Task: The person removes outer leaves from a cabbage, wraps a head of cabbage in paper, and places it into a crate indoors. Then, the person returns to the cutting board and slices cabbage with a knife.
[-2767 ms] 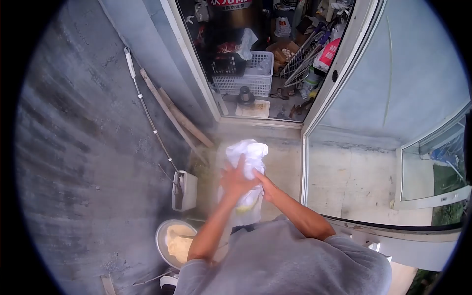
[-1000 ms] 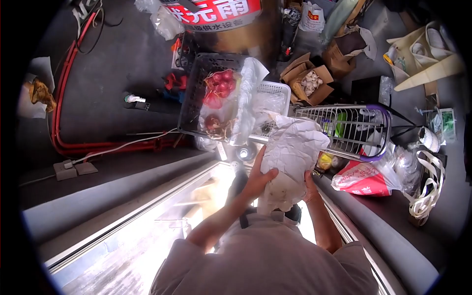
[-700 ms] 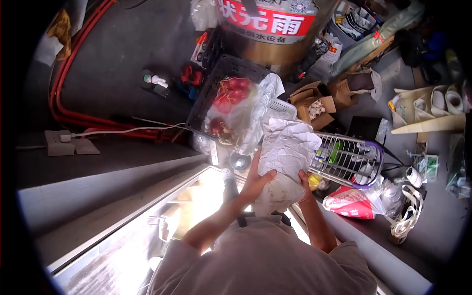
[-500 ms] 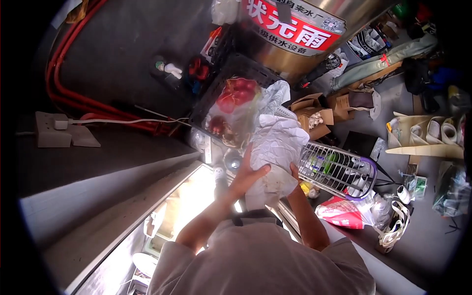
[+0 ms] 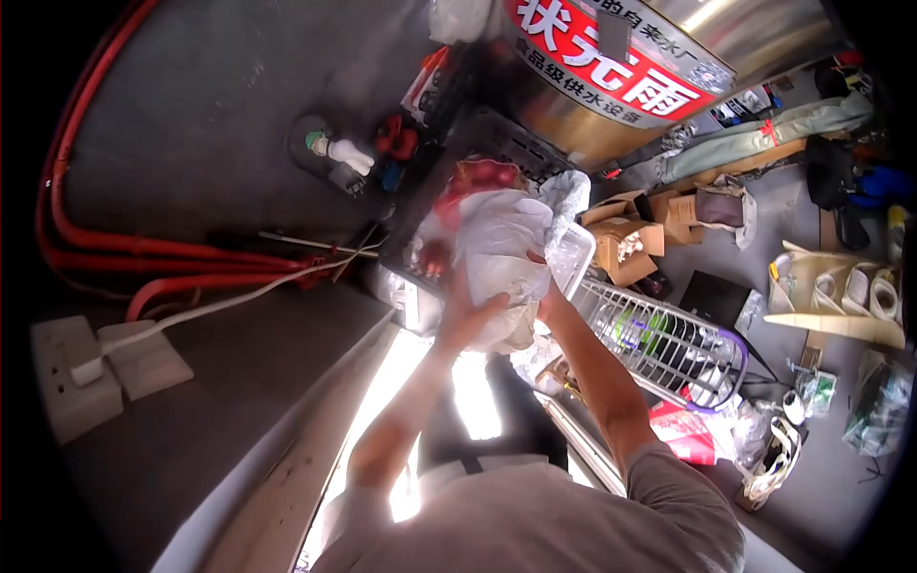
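1. Left hand (image 5: 468,313) and right hand (image 5: 548,298) gripped crumpled white soft bundle (image 5: 501,239) from opposite sides, near end.
2. Long axis ran forward.
3. Far end overlapped black plastic crate (image 5: 516,137) in view; contact unclear.

Wrinkled white bundle (image 5: 501,234) gripped from both sides

The bundle is bulky and rounded, its pale covering creased, turning beige toward the near end. It points forward, held between the left hand (image 5: 465,320) and the right hand (image 5: 554,302). Its far end overlaps the dark crate (image 5: 516,131) in view; whether they touch is unclear.
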Motion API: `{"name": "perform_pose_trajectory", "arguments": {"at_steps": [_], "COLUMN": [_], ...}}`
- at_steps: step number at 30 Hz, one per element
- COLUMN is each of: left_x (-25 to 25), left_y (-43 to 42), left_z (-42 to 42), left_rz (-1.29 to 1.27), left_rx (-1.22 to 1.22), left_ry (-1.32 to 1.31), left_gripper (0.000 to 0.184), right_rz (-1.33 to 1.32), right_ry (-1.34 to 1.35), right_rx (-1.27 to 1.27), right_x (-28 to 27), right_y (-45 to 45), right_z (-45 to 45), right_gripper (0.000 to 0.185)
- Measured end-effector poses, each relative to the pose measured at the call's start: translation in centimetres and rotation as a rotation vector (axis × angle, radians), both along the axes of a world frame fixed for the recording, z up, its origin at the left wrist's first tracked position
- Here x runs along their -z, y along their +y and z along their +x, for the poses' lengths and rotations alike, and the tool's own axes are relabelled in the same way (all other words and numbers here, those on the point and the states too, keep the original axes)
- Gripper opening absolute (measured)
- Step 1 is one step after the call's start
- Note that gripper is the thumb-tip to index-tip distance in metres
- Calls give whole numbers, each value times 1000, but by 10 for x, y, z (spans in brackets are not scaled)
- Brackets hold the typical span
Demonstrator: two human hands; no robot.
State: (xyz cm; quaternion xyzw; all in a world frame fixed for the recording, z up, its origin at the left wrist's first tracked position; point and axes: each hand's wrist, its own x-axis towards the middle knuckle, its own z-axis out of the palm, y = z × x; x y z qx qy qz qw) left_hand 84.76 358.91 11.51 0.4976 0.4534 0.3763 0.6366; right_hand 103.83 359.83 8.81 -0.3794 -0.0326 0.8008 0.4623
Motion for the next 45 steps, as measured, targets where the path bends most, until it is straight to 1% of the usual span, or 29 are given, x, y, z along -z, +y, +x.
{"name": "perform_pose_trajectory", "arguments": {"at_steps": [1,2,5,9,10,13,14,15,16,17,18,19,21,22,23,25,26,30,31,32,33,35,37,38,39,41,43,44,45], "left_x": [16,44,82,137,149,182,194,241,309,275,235,210,207,196,183,154,147,130,132,140,138,157,139,146,166,173,202,224,279], "left_y": [10,11,27,44,45,42,42,30,12,21,31,29,24,24,21,15,10,-3,-4,-10,-10,-20,-15,-17,-21,-20,-21,-24,-30], "left_z": [3,11,31,43,44,46,45,49,57,52,46,47,50,47,46,43,39,5,-5,-13,-21,-39,-50,-60,-69,-75,-92,-97,-112], "left_rz": [31,33,-54,-87,-116,-121,-152,-27,98,-89,-277,-237,-68,-23,15,97,145,151,177,210,207,255,146,207,120,-148,-305,-371,-433], "left_rx": [-21,-87,-235,-317,-325,-364,-354,-278,-193,-178,-176,-227,-118,-18,-44,-96,-162,-268,-279,-317,-304,-378,-416,-390,-482,-535,-451,-470,-471], "left_ry": [1,104,47,59,-22,240,200,493,782,667,566,539,574,538,490,396,410,513,527,608,676,774,873,966,819,728,619,455,426], "left_gripper": [105,107,109,109,107,105,103,102,102,97,92,82,70,60,55,47,43,41,41,44,48,58,67,73,74,76,81,76,75], "right_rz": [-37,-167,-257,-324,-321,-246,-235,-246,-259,-275,-268,-259,-304,-308,-309,-293,-282,-191,-148,-107,-28,164,313,367,336,308,247,188,125], "right_ry": [-45,-143,-155,-148,-188,-400,-432,-448,-465,-481,-452,-380,-325,-331,-370,-509,-597,-1024,-1142,-1257,-1342,-1477,-1367,-1319,-1242,-1182,-1242,-1332,-1421], "right_rx": [-47,-89,-241,-461,-512,-584,-607,-622,-637,-651,-600,-559,-403,-361,-335,-320,-326,-403,-412,-409,-343,-185,-80,-36,22,112,164,112,63], "right_x": [13,28,70,138,153,184,190,208,235,255,253,283,305,313,319,329,331,347,348,349,344,308,249,219,204,150,129,133,140], "right_y": [17,32,77,124,131,141,143,144,144,142,139,139,139,142,144,148,152,163,160,154,145,122,99,84,64,19,-36,-70,-105], "right_z": [4,11,25,31,30,22,17,15,15,13,5,10,18,20,23,30,33,57,62,67,71,67,58,54,53,47,50,56,61], "right_gripper": [59,59,57,56,61,70,78,79,80,81,82,77,69,66,63,57,54,44,42,40,38,43,38,35,35,34,35,34,34]}}
